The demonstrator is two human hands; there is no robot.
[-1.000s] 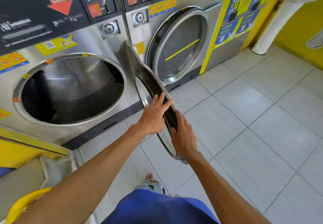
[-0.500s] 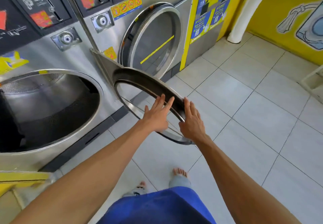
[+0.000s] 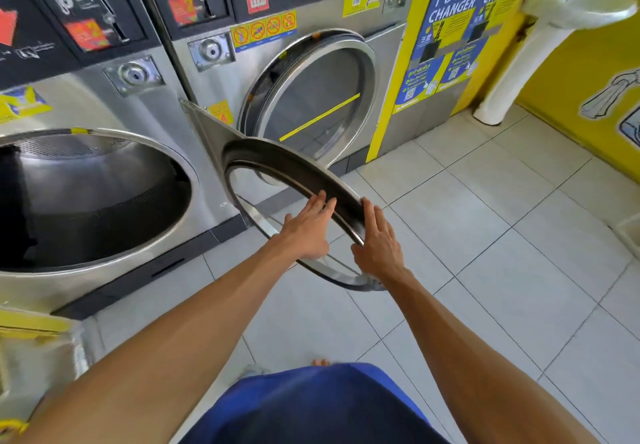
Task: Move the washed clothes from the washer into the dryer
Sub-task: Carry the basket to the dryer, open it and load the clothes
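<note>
Hands flat and straight-fingered on the open round door (image 3: 277, 163): left hand (image 3: 306, 230) inside, right hand (image 3: 379, 248) outside.

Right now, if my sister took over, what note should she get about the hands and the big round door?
Left hand: open, straight fingers resting on the dark inner ring of the round door.
Right hand: open, fingers flat against the door's outer rim.
The door stands swung out from the left machine, hinged on its right side. That machine's drum is open; something dark sits at its far left, too unclear to name. The neighbouring machine's door looks slightly ajar.
Done: cannot tell whether any clothes have been moved.
Left: probably swing this door where it needs to go; no clothes are in either hand.
</note>
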